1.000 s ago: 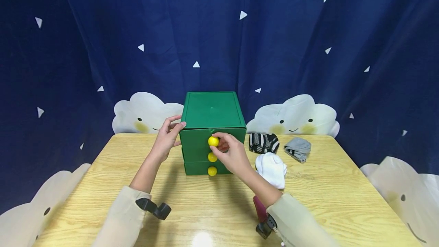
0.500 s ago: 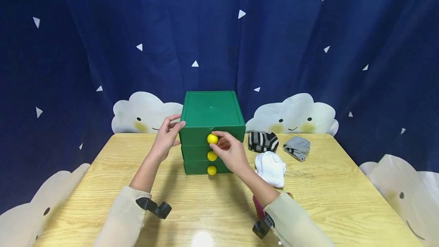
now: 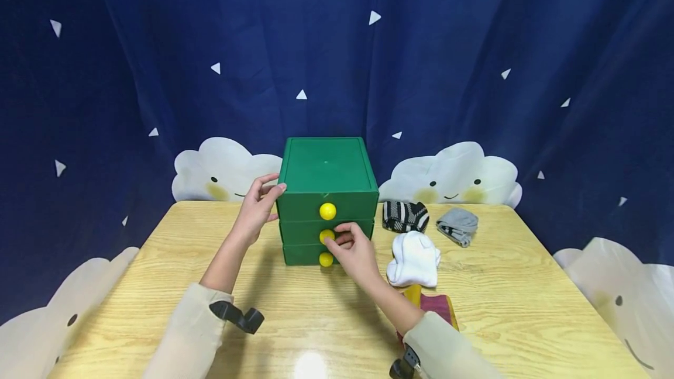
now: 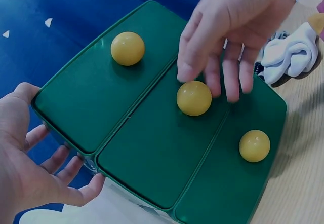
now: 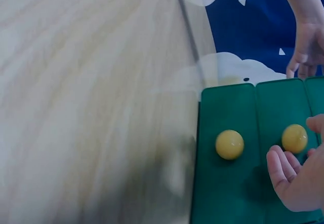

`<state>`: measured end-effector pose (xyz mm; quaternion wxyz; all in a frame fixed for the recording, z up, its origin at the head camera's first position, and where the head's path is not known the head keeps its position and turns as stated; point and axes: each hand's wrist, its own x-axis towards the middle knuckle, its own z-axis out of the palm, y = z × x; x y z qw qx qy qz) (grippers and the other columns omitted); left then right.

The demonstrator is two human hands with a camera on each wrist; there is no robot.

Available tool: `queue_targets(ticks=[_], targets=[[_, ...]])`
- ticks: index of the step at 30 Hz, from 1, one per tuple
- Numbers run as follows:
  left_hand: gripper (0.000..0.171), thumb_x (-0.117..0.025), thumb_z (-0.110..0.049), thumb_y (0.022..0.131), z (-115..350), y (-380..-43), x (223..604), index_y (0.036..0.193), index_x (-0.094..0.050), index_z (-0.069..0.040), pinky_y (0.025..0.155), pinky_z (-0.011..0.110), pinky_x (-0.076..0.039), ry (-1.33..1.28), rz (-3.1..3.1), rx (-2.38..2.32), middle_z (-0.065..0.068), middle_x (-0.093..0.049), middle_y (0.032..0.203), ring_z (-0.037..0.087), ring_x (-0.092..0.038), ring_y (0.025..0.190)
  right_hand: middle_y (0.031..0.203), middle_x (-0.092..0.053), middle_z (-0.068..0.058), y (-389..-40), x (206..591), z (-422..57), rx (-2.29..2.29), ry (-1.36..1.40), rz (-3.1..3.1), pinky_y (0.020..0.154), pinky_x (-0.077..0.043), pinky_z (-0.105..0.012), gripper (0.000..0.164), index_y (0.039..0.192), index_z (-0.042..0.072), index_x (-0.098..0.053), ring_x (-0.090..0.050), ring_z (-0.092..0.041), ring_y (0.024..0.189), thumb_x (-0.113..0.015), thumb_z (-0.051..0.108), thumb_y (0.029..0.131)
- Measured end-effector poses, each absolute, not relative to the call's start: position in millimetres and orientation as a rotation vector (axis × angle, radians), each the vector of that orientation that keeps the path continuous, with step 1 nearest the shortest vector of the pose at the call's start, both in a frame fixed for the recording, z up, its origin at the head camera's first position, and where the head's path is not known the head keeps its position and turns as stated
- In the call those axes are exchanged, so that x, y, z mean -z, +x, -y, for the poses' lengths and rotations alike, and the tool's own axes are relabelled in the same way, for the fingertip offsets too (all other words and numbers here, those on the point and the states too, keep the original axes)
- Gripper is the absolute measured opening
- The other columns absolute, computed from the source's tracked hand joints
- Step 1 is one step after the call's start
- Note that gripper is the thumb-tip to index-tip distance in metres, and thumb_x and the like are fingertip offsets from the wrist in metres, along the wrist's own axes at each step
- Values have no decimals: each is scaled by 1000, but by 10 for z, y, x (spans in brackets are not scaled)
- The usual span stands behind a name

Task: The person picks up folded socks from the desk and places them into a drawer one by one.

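Observation:
A green three-drawer cabinet (image 3: 325, 165) stands on the table, each drawer front bearing a round yellow knob. My left hand (image 3: 256, 209) rests against its left side, thumb at the upper front corner; in the left wrist view the fingers (image 4: 66, 158) touch the side edge. My right hand (image 3: 355, 253) is at the middle knob (image 4: 194, 98), thumb and fingers spread about it without a clear pinch. The top knob (image 3: 327, 211) and bottom knob (image 3: 326, 259) are untouched. All the drawers look closed.
Right of the cabinet lie folded fabric items that look like socks: black-and-white patterned (image 3: 404, 217), grey (image 3: 457, 226), white (image 3: 414, 259), and maroon with yellow (image 3: 439, 307), partly under the right forearm. A dark blue curtain (image 3: 326, 45) hangs behind the wooden table (image 3: 505, 297).
The top drawer, slightly out a second ago, has gone in flush. My right hand has left the top knob and moved down to the middle one. The left hand stays put.

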<state>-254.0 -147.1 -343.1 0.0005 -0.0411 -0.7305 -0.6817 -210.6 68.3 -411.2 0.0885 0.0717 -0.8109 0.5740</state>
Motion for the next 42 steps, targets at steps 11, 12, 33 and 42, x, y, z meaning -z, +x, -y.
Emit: queue_targets(ticks=[11, 12, 33, 42], targets=[[54, -50, -35, 95, 1458, -2538, 3425, 143, -32, -18, 100, 60, -38, -132, 2286, 2148, 17, -34, 141, 31, -36, 131, 89, -66, -9, -2117, 4174, -562, -1588, 242, 2410, 62, -51, -18, 26, 104, 10, -61, -62, -14, 75, -72, 20, 82], [54, -50, -35, 95, 1460, -2537, 3428, 143, -32, -18, 100, 60, -38, -131, 2286, 2147, 17, -34, 141, 31, -36, 131, 88, -66, -9, -2113, 4167, -563, -1579, 243, 2417, 62, -51, -18, 25, 103, 10, -61, -62, -15, 75, -72, 19, 82], [54, -52, -38, 94, 1478, -2552, 3445, 142, -33, -19, 99, 60, -39, -111, 2295, 2143, 16, -37, 140, 30, -36, 131, 85, -66, 2, -1549, 4128, -743, -1351, 566, 2617, 67, -51, -15, 26, 103, 13, -56, -59, -2, 72, -70, 26, 85], [55, -52, -39, 94, 1479, -2548, 3433, 142, -33, -21, 98, 59, -40, -114, 2302, 2133, 15, -37, 140, 31, -37, 131, 84, -66, 2, -1261, 4123, -785, -1300, 690, 2643, 63, -51, -14, 25, 101, 12, -57, -59, 2, 71, -68, 29, 86]])
